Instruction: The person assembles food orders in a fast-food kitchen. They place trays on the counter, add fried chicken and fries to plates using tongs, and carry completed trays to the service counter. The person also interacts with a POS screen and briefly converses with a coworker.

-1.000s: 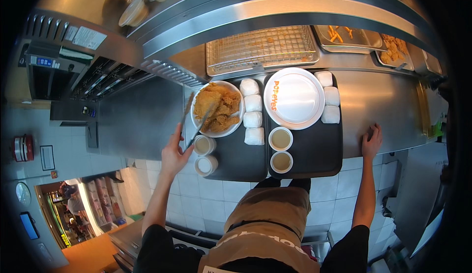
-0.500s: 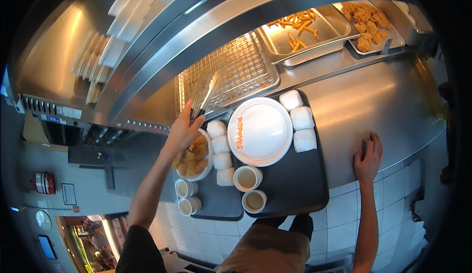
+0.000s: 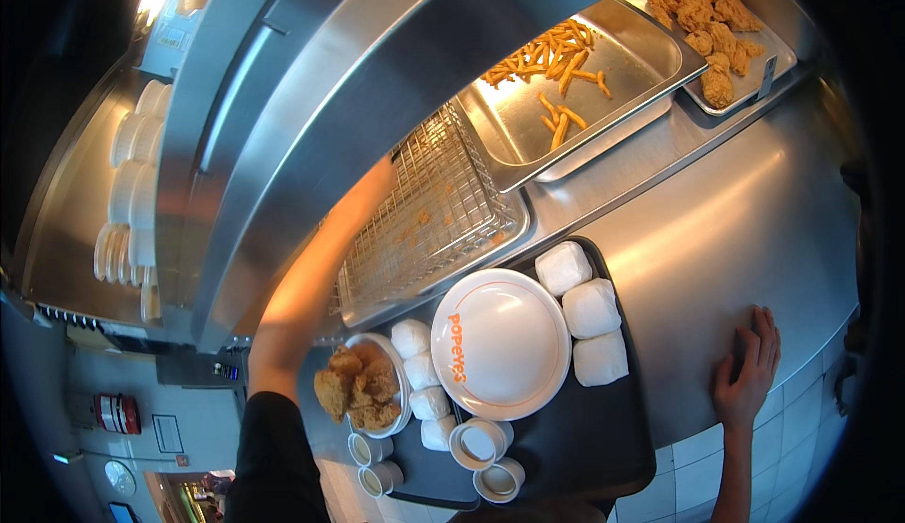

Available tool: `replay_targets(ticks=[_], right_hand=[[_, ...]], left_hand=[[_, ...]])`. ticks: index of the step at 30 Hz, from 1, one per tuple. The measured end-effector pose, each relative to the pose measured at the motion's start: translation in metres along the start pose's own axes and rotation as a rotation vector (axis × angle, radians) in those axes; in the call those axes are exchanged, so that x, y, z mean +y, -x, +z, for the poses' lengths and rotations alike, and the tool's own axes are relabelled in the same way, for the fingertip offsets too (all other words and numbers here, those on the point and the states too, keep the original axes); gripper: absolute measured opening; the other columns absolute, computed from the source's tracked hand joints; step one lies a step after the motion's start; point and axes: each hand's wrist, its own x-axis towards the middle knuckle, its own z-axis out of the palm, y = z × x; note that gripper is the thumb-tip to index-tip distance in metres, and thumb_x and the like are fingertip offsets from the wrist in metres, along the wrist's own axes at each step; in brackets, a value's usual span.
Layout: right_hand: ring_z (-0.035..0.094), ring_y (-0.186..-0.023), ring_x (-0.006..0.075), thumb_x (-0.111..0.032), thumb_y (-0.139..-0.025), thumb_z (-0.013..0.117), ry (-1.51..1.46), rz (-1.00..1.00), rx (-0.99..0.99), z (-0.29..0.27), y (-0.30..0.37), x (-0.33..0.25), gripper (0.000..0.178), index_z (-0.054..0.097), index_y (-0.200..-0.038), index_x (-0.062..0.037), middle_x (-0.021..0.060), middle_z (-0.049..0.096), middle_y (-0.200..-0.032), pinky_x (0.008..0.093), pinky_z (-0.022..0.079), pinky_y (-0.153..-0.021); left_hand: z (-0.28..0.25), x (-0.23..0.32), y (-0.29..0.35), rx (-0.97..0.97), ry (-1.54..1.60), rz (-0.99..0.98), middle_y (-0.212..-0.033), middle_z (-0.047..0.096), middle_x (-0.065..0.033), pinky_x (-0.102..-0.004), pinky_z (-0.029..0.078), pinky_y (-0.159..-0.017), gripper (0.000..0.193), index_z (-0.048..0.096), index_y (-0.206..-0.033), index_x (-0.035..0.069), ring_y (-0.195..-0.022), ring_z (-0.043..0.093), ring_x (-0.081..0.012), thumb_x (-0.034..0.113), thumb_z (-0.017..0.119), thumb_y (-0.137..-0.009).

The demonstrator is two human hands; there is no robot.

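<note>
We are seeing the left plate (image 3: 403, 393) already carrying fried chicken (image 3: 360, 387), while the right plate (image 3: 504, 344) is not yet carrying any food. The left black tray (image 3: 434, 478) and right black tray (image 3: 589, 440) are both already holding white packets (image 3: 591, 308) and small cups (image 3: 477, 444). The left hand (image 3: 379, 172) is hanging over the wire rack (image 3: 424, 207), partly hiding behind the metal hood (image 3: 283, 137), so we are not managing to tell its grip. The right hand (image 3: 748, 372) is lying open on the surface (image 3: 716, 240).

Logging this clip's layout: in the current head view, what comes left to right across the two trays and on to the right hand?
Fried chicken pieces, column of four white wrapped bundles, round white plate, column of three white wrapped bundles, right hand.
</note>
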Motion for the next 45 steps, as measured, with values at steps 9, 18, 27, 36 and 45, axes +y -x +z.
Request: replay_targets(ticks=[9,18,27,36,45], right_hand=[[0.034,-0.142,0.0343,-0.008,-0.075,0.054,0.041,0.000,0.003,0.003,0.003,0.004,0.035,0.058,-0.109,-0.0044,0.0132,0.047,-0.145,0.0542,0.024,-0.118],[0.036,-0.141,0.0325,-0.007,-0.079,0.054,0.014,-0.048,0.048,0.001,0.008,0.005,0.034,0.058,-0.113,-0.0054,0.0132,0.047,-0.144,0.0497,0.025,-0.118],[0.038,-0.139,0.0317,-0.008,-0.080,0.057,-0.016,-0.076,0.080,0.004,0.013,0.010,0.034,0.058,-0.114,-0.0059,0.0134,0.050,-0.140,0.0482,0.027,-0.116],[0.035,-0.140,0.0322,-0.005,-0.079,0.058,-0.001,-0.055,0.048,0.005,0.015,0.011,0.038,0.056,-0.117,-0.0069,0.0120,0.047,-0.144,0.0477,0.025,-0.118],[0.033,-0.142,0.0333,-0.004,-0.077,0.054,0.041,-0.004,0.032,0.007,0.009,0.005,0.038,0.056,-0.115,-0.0052,0.0115,0.045,-0.147,0.0500,0.025,-0.118]], left_hand=[[0.042,-0.024,-0.066,-0.214,0.336,-0.201,-0.094,0.066,-0.0154,-0.0415,0.056,-0.065,0.055,0.039,-0.138,-0.004,-0.079,0.067,-0.0269,0.018,0.059,-0.092],[-0.027,-0.055,0.082,-0.485,1.972,-0.652,-0.089,0.062,-0.0142,-0.0210,0.040,-0.036,0.024,0.044,-0.106,0.001,-0.058,0.051,-0.0118,0.020,0.055,-0.098],[-0.122,-0.022,0.275,-0.669,2.310,-0.576,-0.096,0.061,-0.0142,-0.0193,0.044,-0.041,0.044,0.045,-0.133,0.004,-0.060,0.051,-0.0113,0.025,0.059,-0.096],[-0.128,0.063,0.337,-1.179,2.241,-0.748,-0.099,0.065,-0.0108,-0.0206,0.044,-0.044,0.035,0.056,-0.112,0.002,-0.065,0.054,-0.0096,0.033,0.061,-0.096],[-0.109,-0.071,0.166,-0.350,0.866,-0.240,-0.090,0.065,-0.0083,-0.0287,0.048,-0.061,0.066,0.044,-0.143,0.000,-0.072,0.060,-0.0115,0.034,0.066,-0.091]])
